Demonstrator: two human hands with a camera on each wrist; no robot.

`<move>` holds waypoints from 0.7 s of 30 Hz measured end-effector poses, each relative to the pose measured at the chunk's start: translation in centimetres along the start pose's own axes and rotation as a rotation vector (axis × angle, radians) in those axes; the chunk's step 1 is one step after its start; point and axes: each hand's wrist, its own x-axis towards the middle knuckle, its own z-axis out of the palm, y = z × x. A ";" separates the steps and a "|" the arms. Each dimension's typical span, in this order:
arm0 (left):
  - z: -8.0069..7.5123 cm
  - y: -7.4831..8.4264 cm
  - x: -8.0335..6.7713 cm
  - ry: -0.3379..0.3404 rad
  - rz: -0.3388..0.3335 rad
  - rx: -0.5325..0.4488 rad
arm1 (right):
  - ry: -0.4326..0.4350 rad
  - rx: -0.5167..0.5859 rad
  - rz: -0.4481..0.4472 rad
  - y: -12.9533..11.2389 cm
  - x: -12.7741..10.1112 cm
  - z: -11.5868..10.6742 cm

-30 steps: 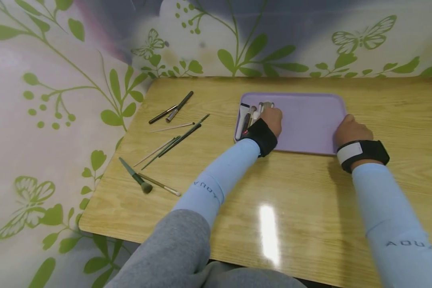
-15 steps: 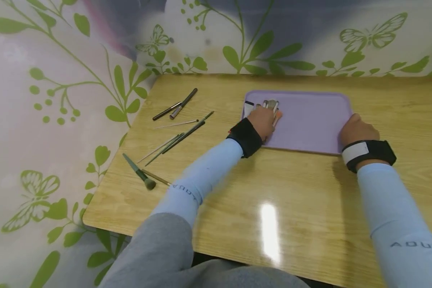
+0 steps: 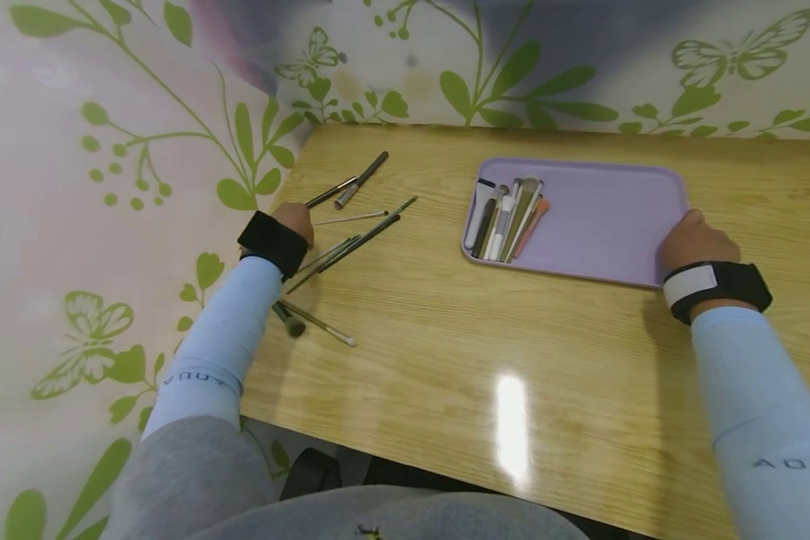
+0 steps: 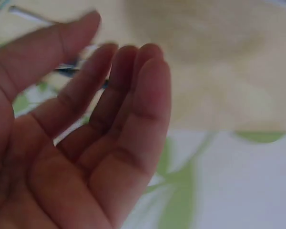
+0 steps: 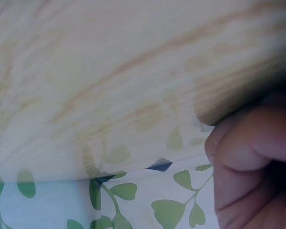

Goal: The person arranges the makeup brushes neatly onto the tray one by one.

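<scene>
A purple tray (image 3: pixel 601 217) lies on the wooden table (image 3: pixel 486 345), with several makeup brushes (image 3: pixel 506 216) bunched at its left end. My right hand (image 3: pixel 691 238) grips the tray's near right corner, thumb on the rim. Its fingers (image 5: pixel 248 143) show curled in the right wrist view. My left hand (image 3: pixel 293 220) is far left on the table, over a scatter of loose thin brushes (image 3: pixel 354 238). The left wrist view shows that hand (image 4: pixel 100 119) with straight fingers and a bare palm, holding nothing.
Two dark pencils (image 3: pixel 351 184) lie behind the left hand. A fluffy-tipped brush and a thin one (image 3: pixel 310 322) lie near the left forearm. A wall with a leaf pattern (image 3: pixel 142 150) runs along the table's left and far edges.
My left hand left the brushes at the tray's left end and swung left to the loose brushes. The right hand stayed on the tray's corner.
</scene>
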 end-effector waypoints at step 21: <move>0.1 1.9 0.7 0.052 0.137 -0.230 | 0.058 0.008 0.007 0.3 0.1 0.4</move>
